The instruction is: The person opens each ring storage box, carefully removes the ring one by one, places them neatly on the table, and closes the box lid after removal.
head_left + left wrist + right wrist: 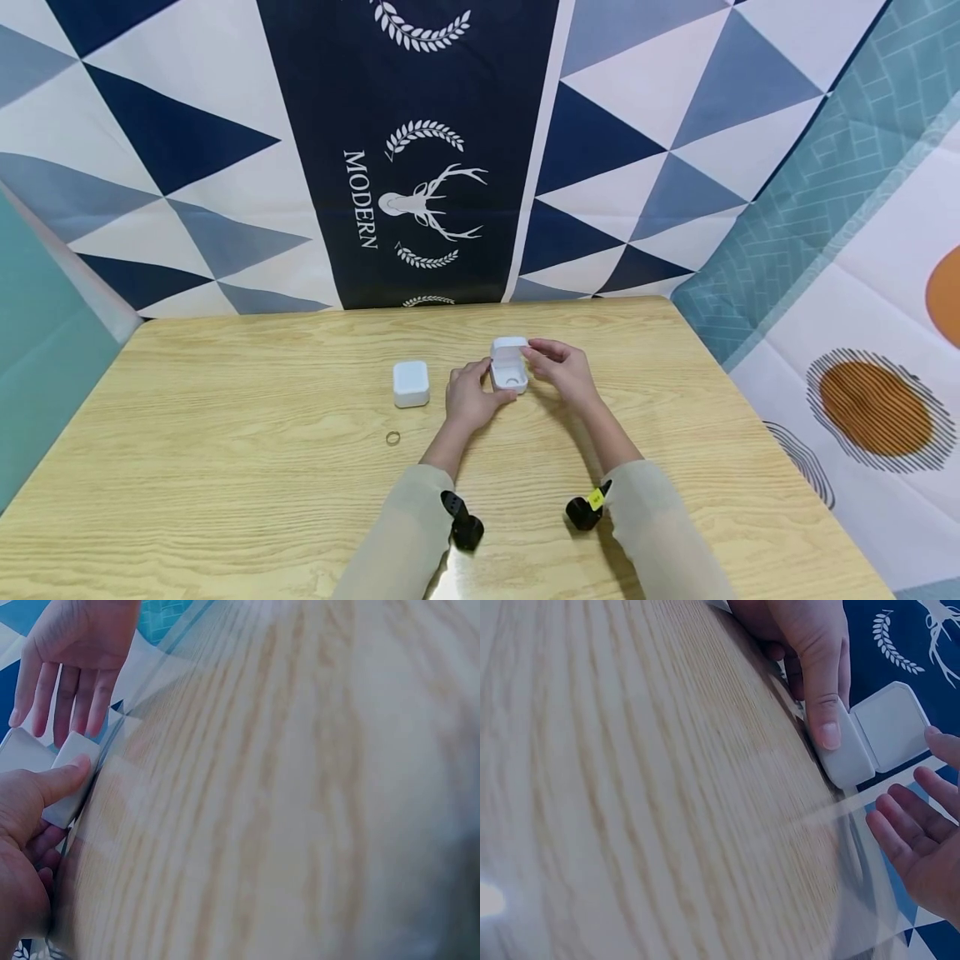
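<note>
A white ring box stands with its lid raised. A small ring shows inside its base in the head view. My left hand grips the base from the left, with the thumb pressed along the front wall. At the lid's right edge is my right hand; its thumb touches that edge, while the other fingers extend loosely beside the box without curling round it. A second white box, closed, sits left of my left hand. Nearer me, a gold-coloured ring lies on the table.
The wood-grain table runs back to a patterned cloth wall close behind the boxes. More cloth hangs along the left and right sides. Each sleeved wrist wears a small black camera.
</note>
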Demonstrator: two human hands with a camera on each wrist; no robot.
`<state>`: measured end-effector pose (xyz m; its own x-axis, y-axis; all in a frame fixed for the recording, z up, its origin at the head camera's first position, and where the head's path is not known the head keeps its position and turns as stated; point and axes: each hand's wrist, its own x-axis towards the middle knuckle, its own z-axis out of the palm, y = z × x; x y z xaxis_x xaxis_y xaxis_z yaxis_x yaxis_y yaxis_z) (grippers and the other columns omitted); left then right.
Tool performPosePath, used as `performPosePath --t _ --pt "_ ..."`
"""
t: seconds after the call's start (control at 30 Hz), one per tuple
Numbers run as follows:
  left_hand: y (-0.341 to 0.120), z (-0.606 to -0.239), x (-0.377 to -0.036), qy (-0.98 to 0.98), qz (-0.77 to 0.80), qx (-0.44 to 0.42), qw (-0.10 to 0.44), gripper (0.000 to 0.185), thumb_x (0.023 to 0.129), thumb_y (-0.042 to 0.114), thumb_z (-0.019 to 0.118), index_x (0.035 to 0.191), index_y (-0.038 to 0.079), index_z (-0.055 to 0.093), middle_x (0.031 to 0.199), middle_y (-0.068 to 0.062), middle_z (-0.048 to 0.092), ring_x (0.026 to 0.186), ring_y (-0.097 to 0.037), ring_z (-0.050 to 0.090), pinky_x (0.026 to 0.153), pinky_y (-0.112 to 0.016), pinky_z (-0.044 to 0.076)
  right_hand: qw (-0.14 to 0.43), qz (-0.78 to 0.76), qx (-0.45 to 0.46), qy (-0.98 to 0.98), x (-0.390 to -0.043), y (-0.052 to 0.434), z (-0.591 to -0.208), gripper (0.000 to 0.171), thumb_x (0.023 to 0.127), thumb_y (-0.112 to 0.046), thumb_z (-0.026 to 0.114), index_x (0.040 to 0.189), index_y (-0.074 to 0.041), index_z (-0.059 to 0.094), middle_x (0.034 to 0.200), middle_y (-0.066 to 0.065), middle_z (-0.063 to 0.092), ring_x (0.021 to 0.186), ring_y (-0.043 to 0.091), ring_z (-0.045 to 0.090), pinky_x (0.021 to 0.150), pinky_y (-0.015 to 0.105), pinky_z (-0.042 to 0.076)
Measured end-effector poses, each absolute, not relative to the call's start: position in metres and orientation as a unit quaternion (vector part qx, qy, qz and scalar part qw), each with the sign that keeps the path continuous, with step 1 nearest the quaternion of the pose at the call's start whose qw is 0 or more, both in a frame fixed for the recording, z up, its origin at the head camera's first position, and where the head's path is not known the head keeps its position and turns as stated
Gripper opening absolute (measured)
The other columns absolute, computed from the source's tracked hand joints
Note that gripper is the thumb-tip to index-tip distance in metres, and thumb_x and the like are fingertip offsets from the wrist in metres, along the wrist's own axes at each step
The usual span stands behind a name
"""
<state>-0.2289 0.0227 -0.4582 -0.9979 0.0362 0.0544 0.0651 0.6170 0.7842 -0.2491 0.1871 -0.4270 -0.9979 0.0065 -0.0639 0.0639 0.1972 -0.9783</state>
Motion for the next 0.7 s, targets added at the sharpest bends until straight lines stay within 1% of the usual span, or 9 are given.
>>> performPosePath --t 0.13,0.27,0.37,0.43,0.53,0.63,0.7 --pt "0.0229 -0.4578 -0.2288 -0.899 -0.438 -0.026 0.012 0.073 0.074 0.038 0.078 0.135 0.01 0.051 0.133 -0.007 0.056 0.113 -0.026 0.047 0.097 -0.041 0.038 0.023 -0.612 0.022 0.79 -0.2484 0.191 -0.4268 0.042 0.088 -0.026 0.065 0.121 0.001 0.06 0.11 0.012 0.065 0.099 0.023 0.064 0.086 0.033 0.053" --pt "0.0221 -0.4574 -0.2287 -0.9 -0.436 -0.027 0.01 0.073 0.074 0.038 0.078 0.135 0.009 0.051 0.132 -0.007 0.056 0.112 -0.026 0.047 0.096 -0.041 0.038 0.013 -0.585 0.016 0.811 -0.2449 0.1933 -0.4246 0.037 0.087 -0.025 0.066 0.114 0.001 0.064 0.096 0.003 0.068 0.084 0.016 0.065 0.077 0.029 0.056" --pt "0.0219 -0.458 -0.2292 -0.901 -0.433 -0.028 0.011 0.073 0.074 0.039 0.077 0.135 0.01 0.05 0.133 -0.008 0.056 0.112 -0.026 0.047 0.097 -0.041 0.038 0.006 -0.571 0.011 0.821 -0.2429 0.1939 -0.4224 0.033 0.086 -0.025 0.067 0.109 0.0 0.066 0.087 0.0 0.067 0.077 0.015 0.063 0.072 0.028 0.056" --pt "0.0219 -0.4583 -0.2294 -0.901 -0.432 -0.029 0.01 0.073 0.074 0.039 0.077 0.136 0.01 0.05 0.133 -0.008 0.055 0.113 -0.026 0.046 0.097 -0.041 0.038 0.003 -0.563 0.008 0.826 -0.2421 0.1941 -0.4214 0.031 0.086 -0.024 0.068 0.107 0.0 0.067 0.084 0.0 0.066 0.074 0.016 0.062 0.07 0.029 0.055" --pt "0.0221 -0.4583 -0.2291 -0.9 -0.436 -0.029 0.009 0.073 0.075 0.038 0.077 0.136 0.009 0.05 0.133 -0.008 0.055 0.113 -0.027 0.046 0.098 -0.041 0.037 0.001 -0.551 0.003 0.835 -0.241 0.1949 -0.4201 0.029 0.086 -0.023 0.067 0.105 -0.001 0.068 0.083 0.004 0.066 0.072 0.017 0.061 0.066 0.028 0.054" --pt "0.0222 -0.4579 -0.229 -0.898 -0.439 -0.028 0.007 0.073 0.074 0.037 0.078 0.135 0.009 0.05 0.133 -0.008 0.055 0.114 -0.027 0.046 0.098 -0.041 0.037 -0.003 -0.533 -0.009 0.846 -0.2403 0.1957 -0.4199 0.027 0.087 -0.023 0.067 0.103 -0.001 0.069 0.084 0.011 0.067 0.067 0.015 0.058 0.059 0.024 0.05" --pt "0.0222 -0.4577 -0.2289 -0.898 -0.439 -0.028 0.007 0.073 0.074 0.037 0.078 0.135 0.009 0.05 0.133 -0.008 0.056 0.114 -0.027 0.046 0.098 -0.042 0.037 -0.006 -0.523 -0.012 0.852 -0.2402 0.1956 -0.4201 0.025 0.086 -0.022 0.067 0.101 -0.002 0.07 0.085 0.012 0.066 0.063 0.014 0.056 0.055 0.023 0.046"
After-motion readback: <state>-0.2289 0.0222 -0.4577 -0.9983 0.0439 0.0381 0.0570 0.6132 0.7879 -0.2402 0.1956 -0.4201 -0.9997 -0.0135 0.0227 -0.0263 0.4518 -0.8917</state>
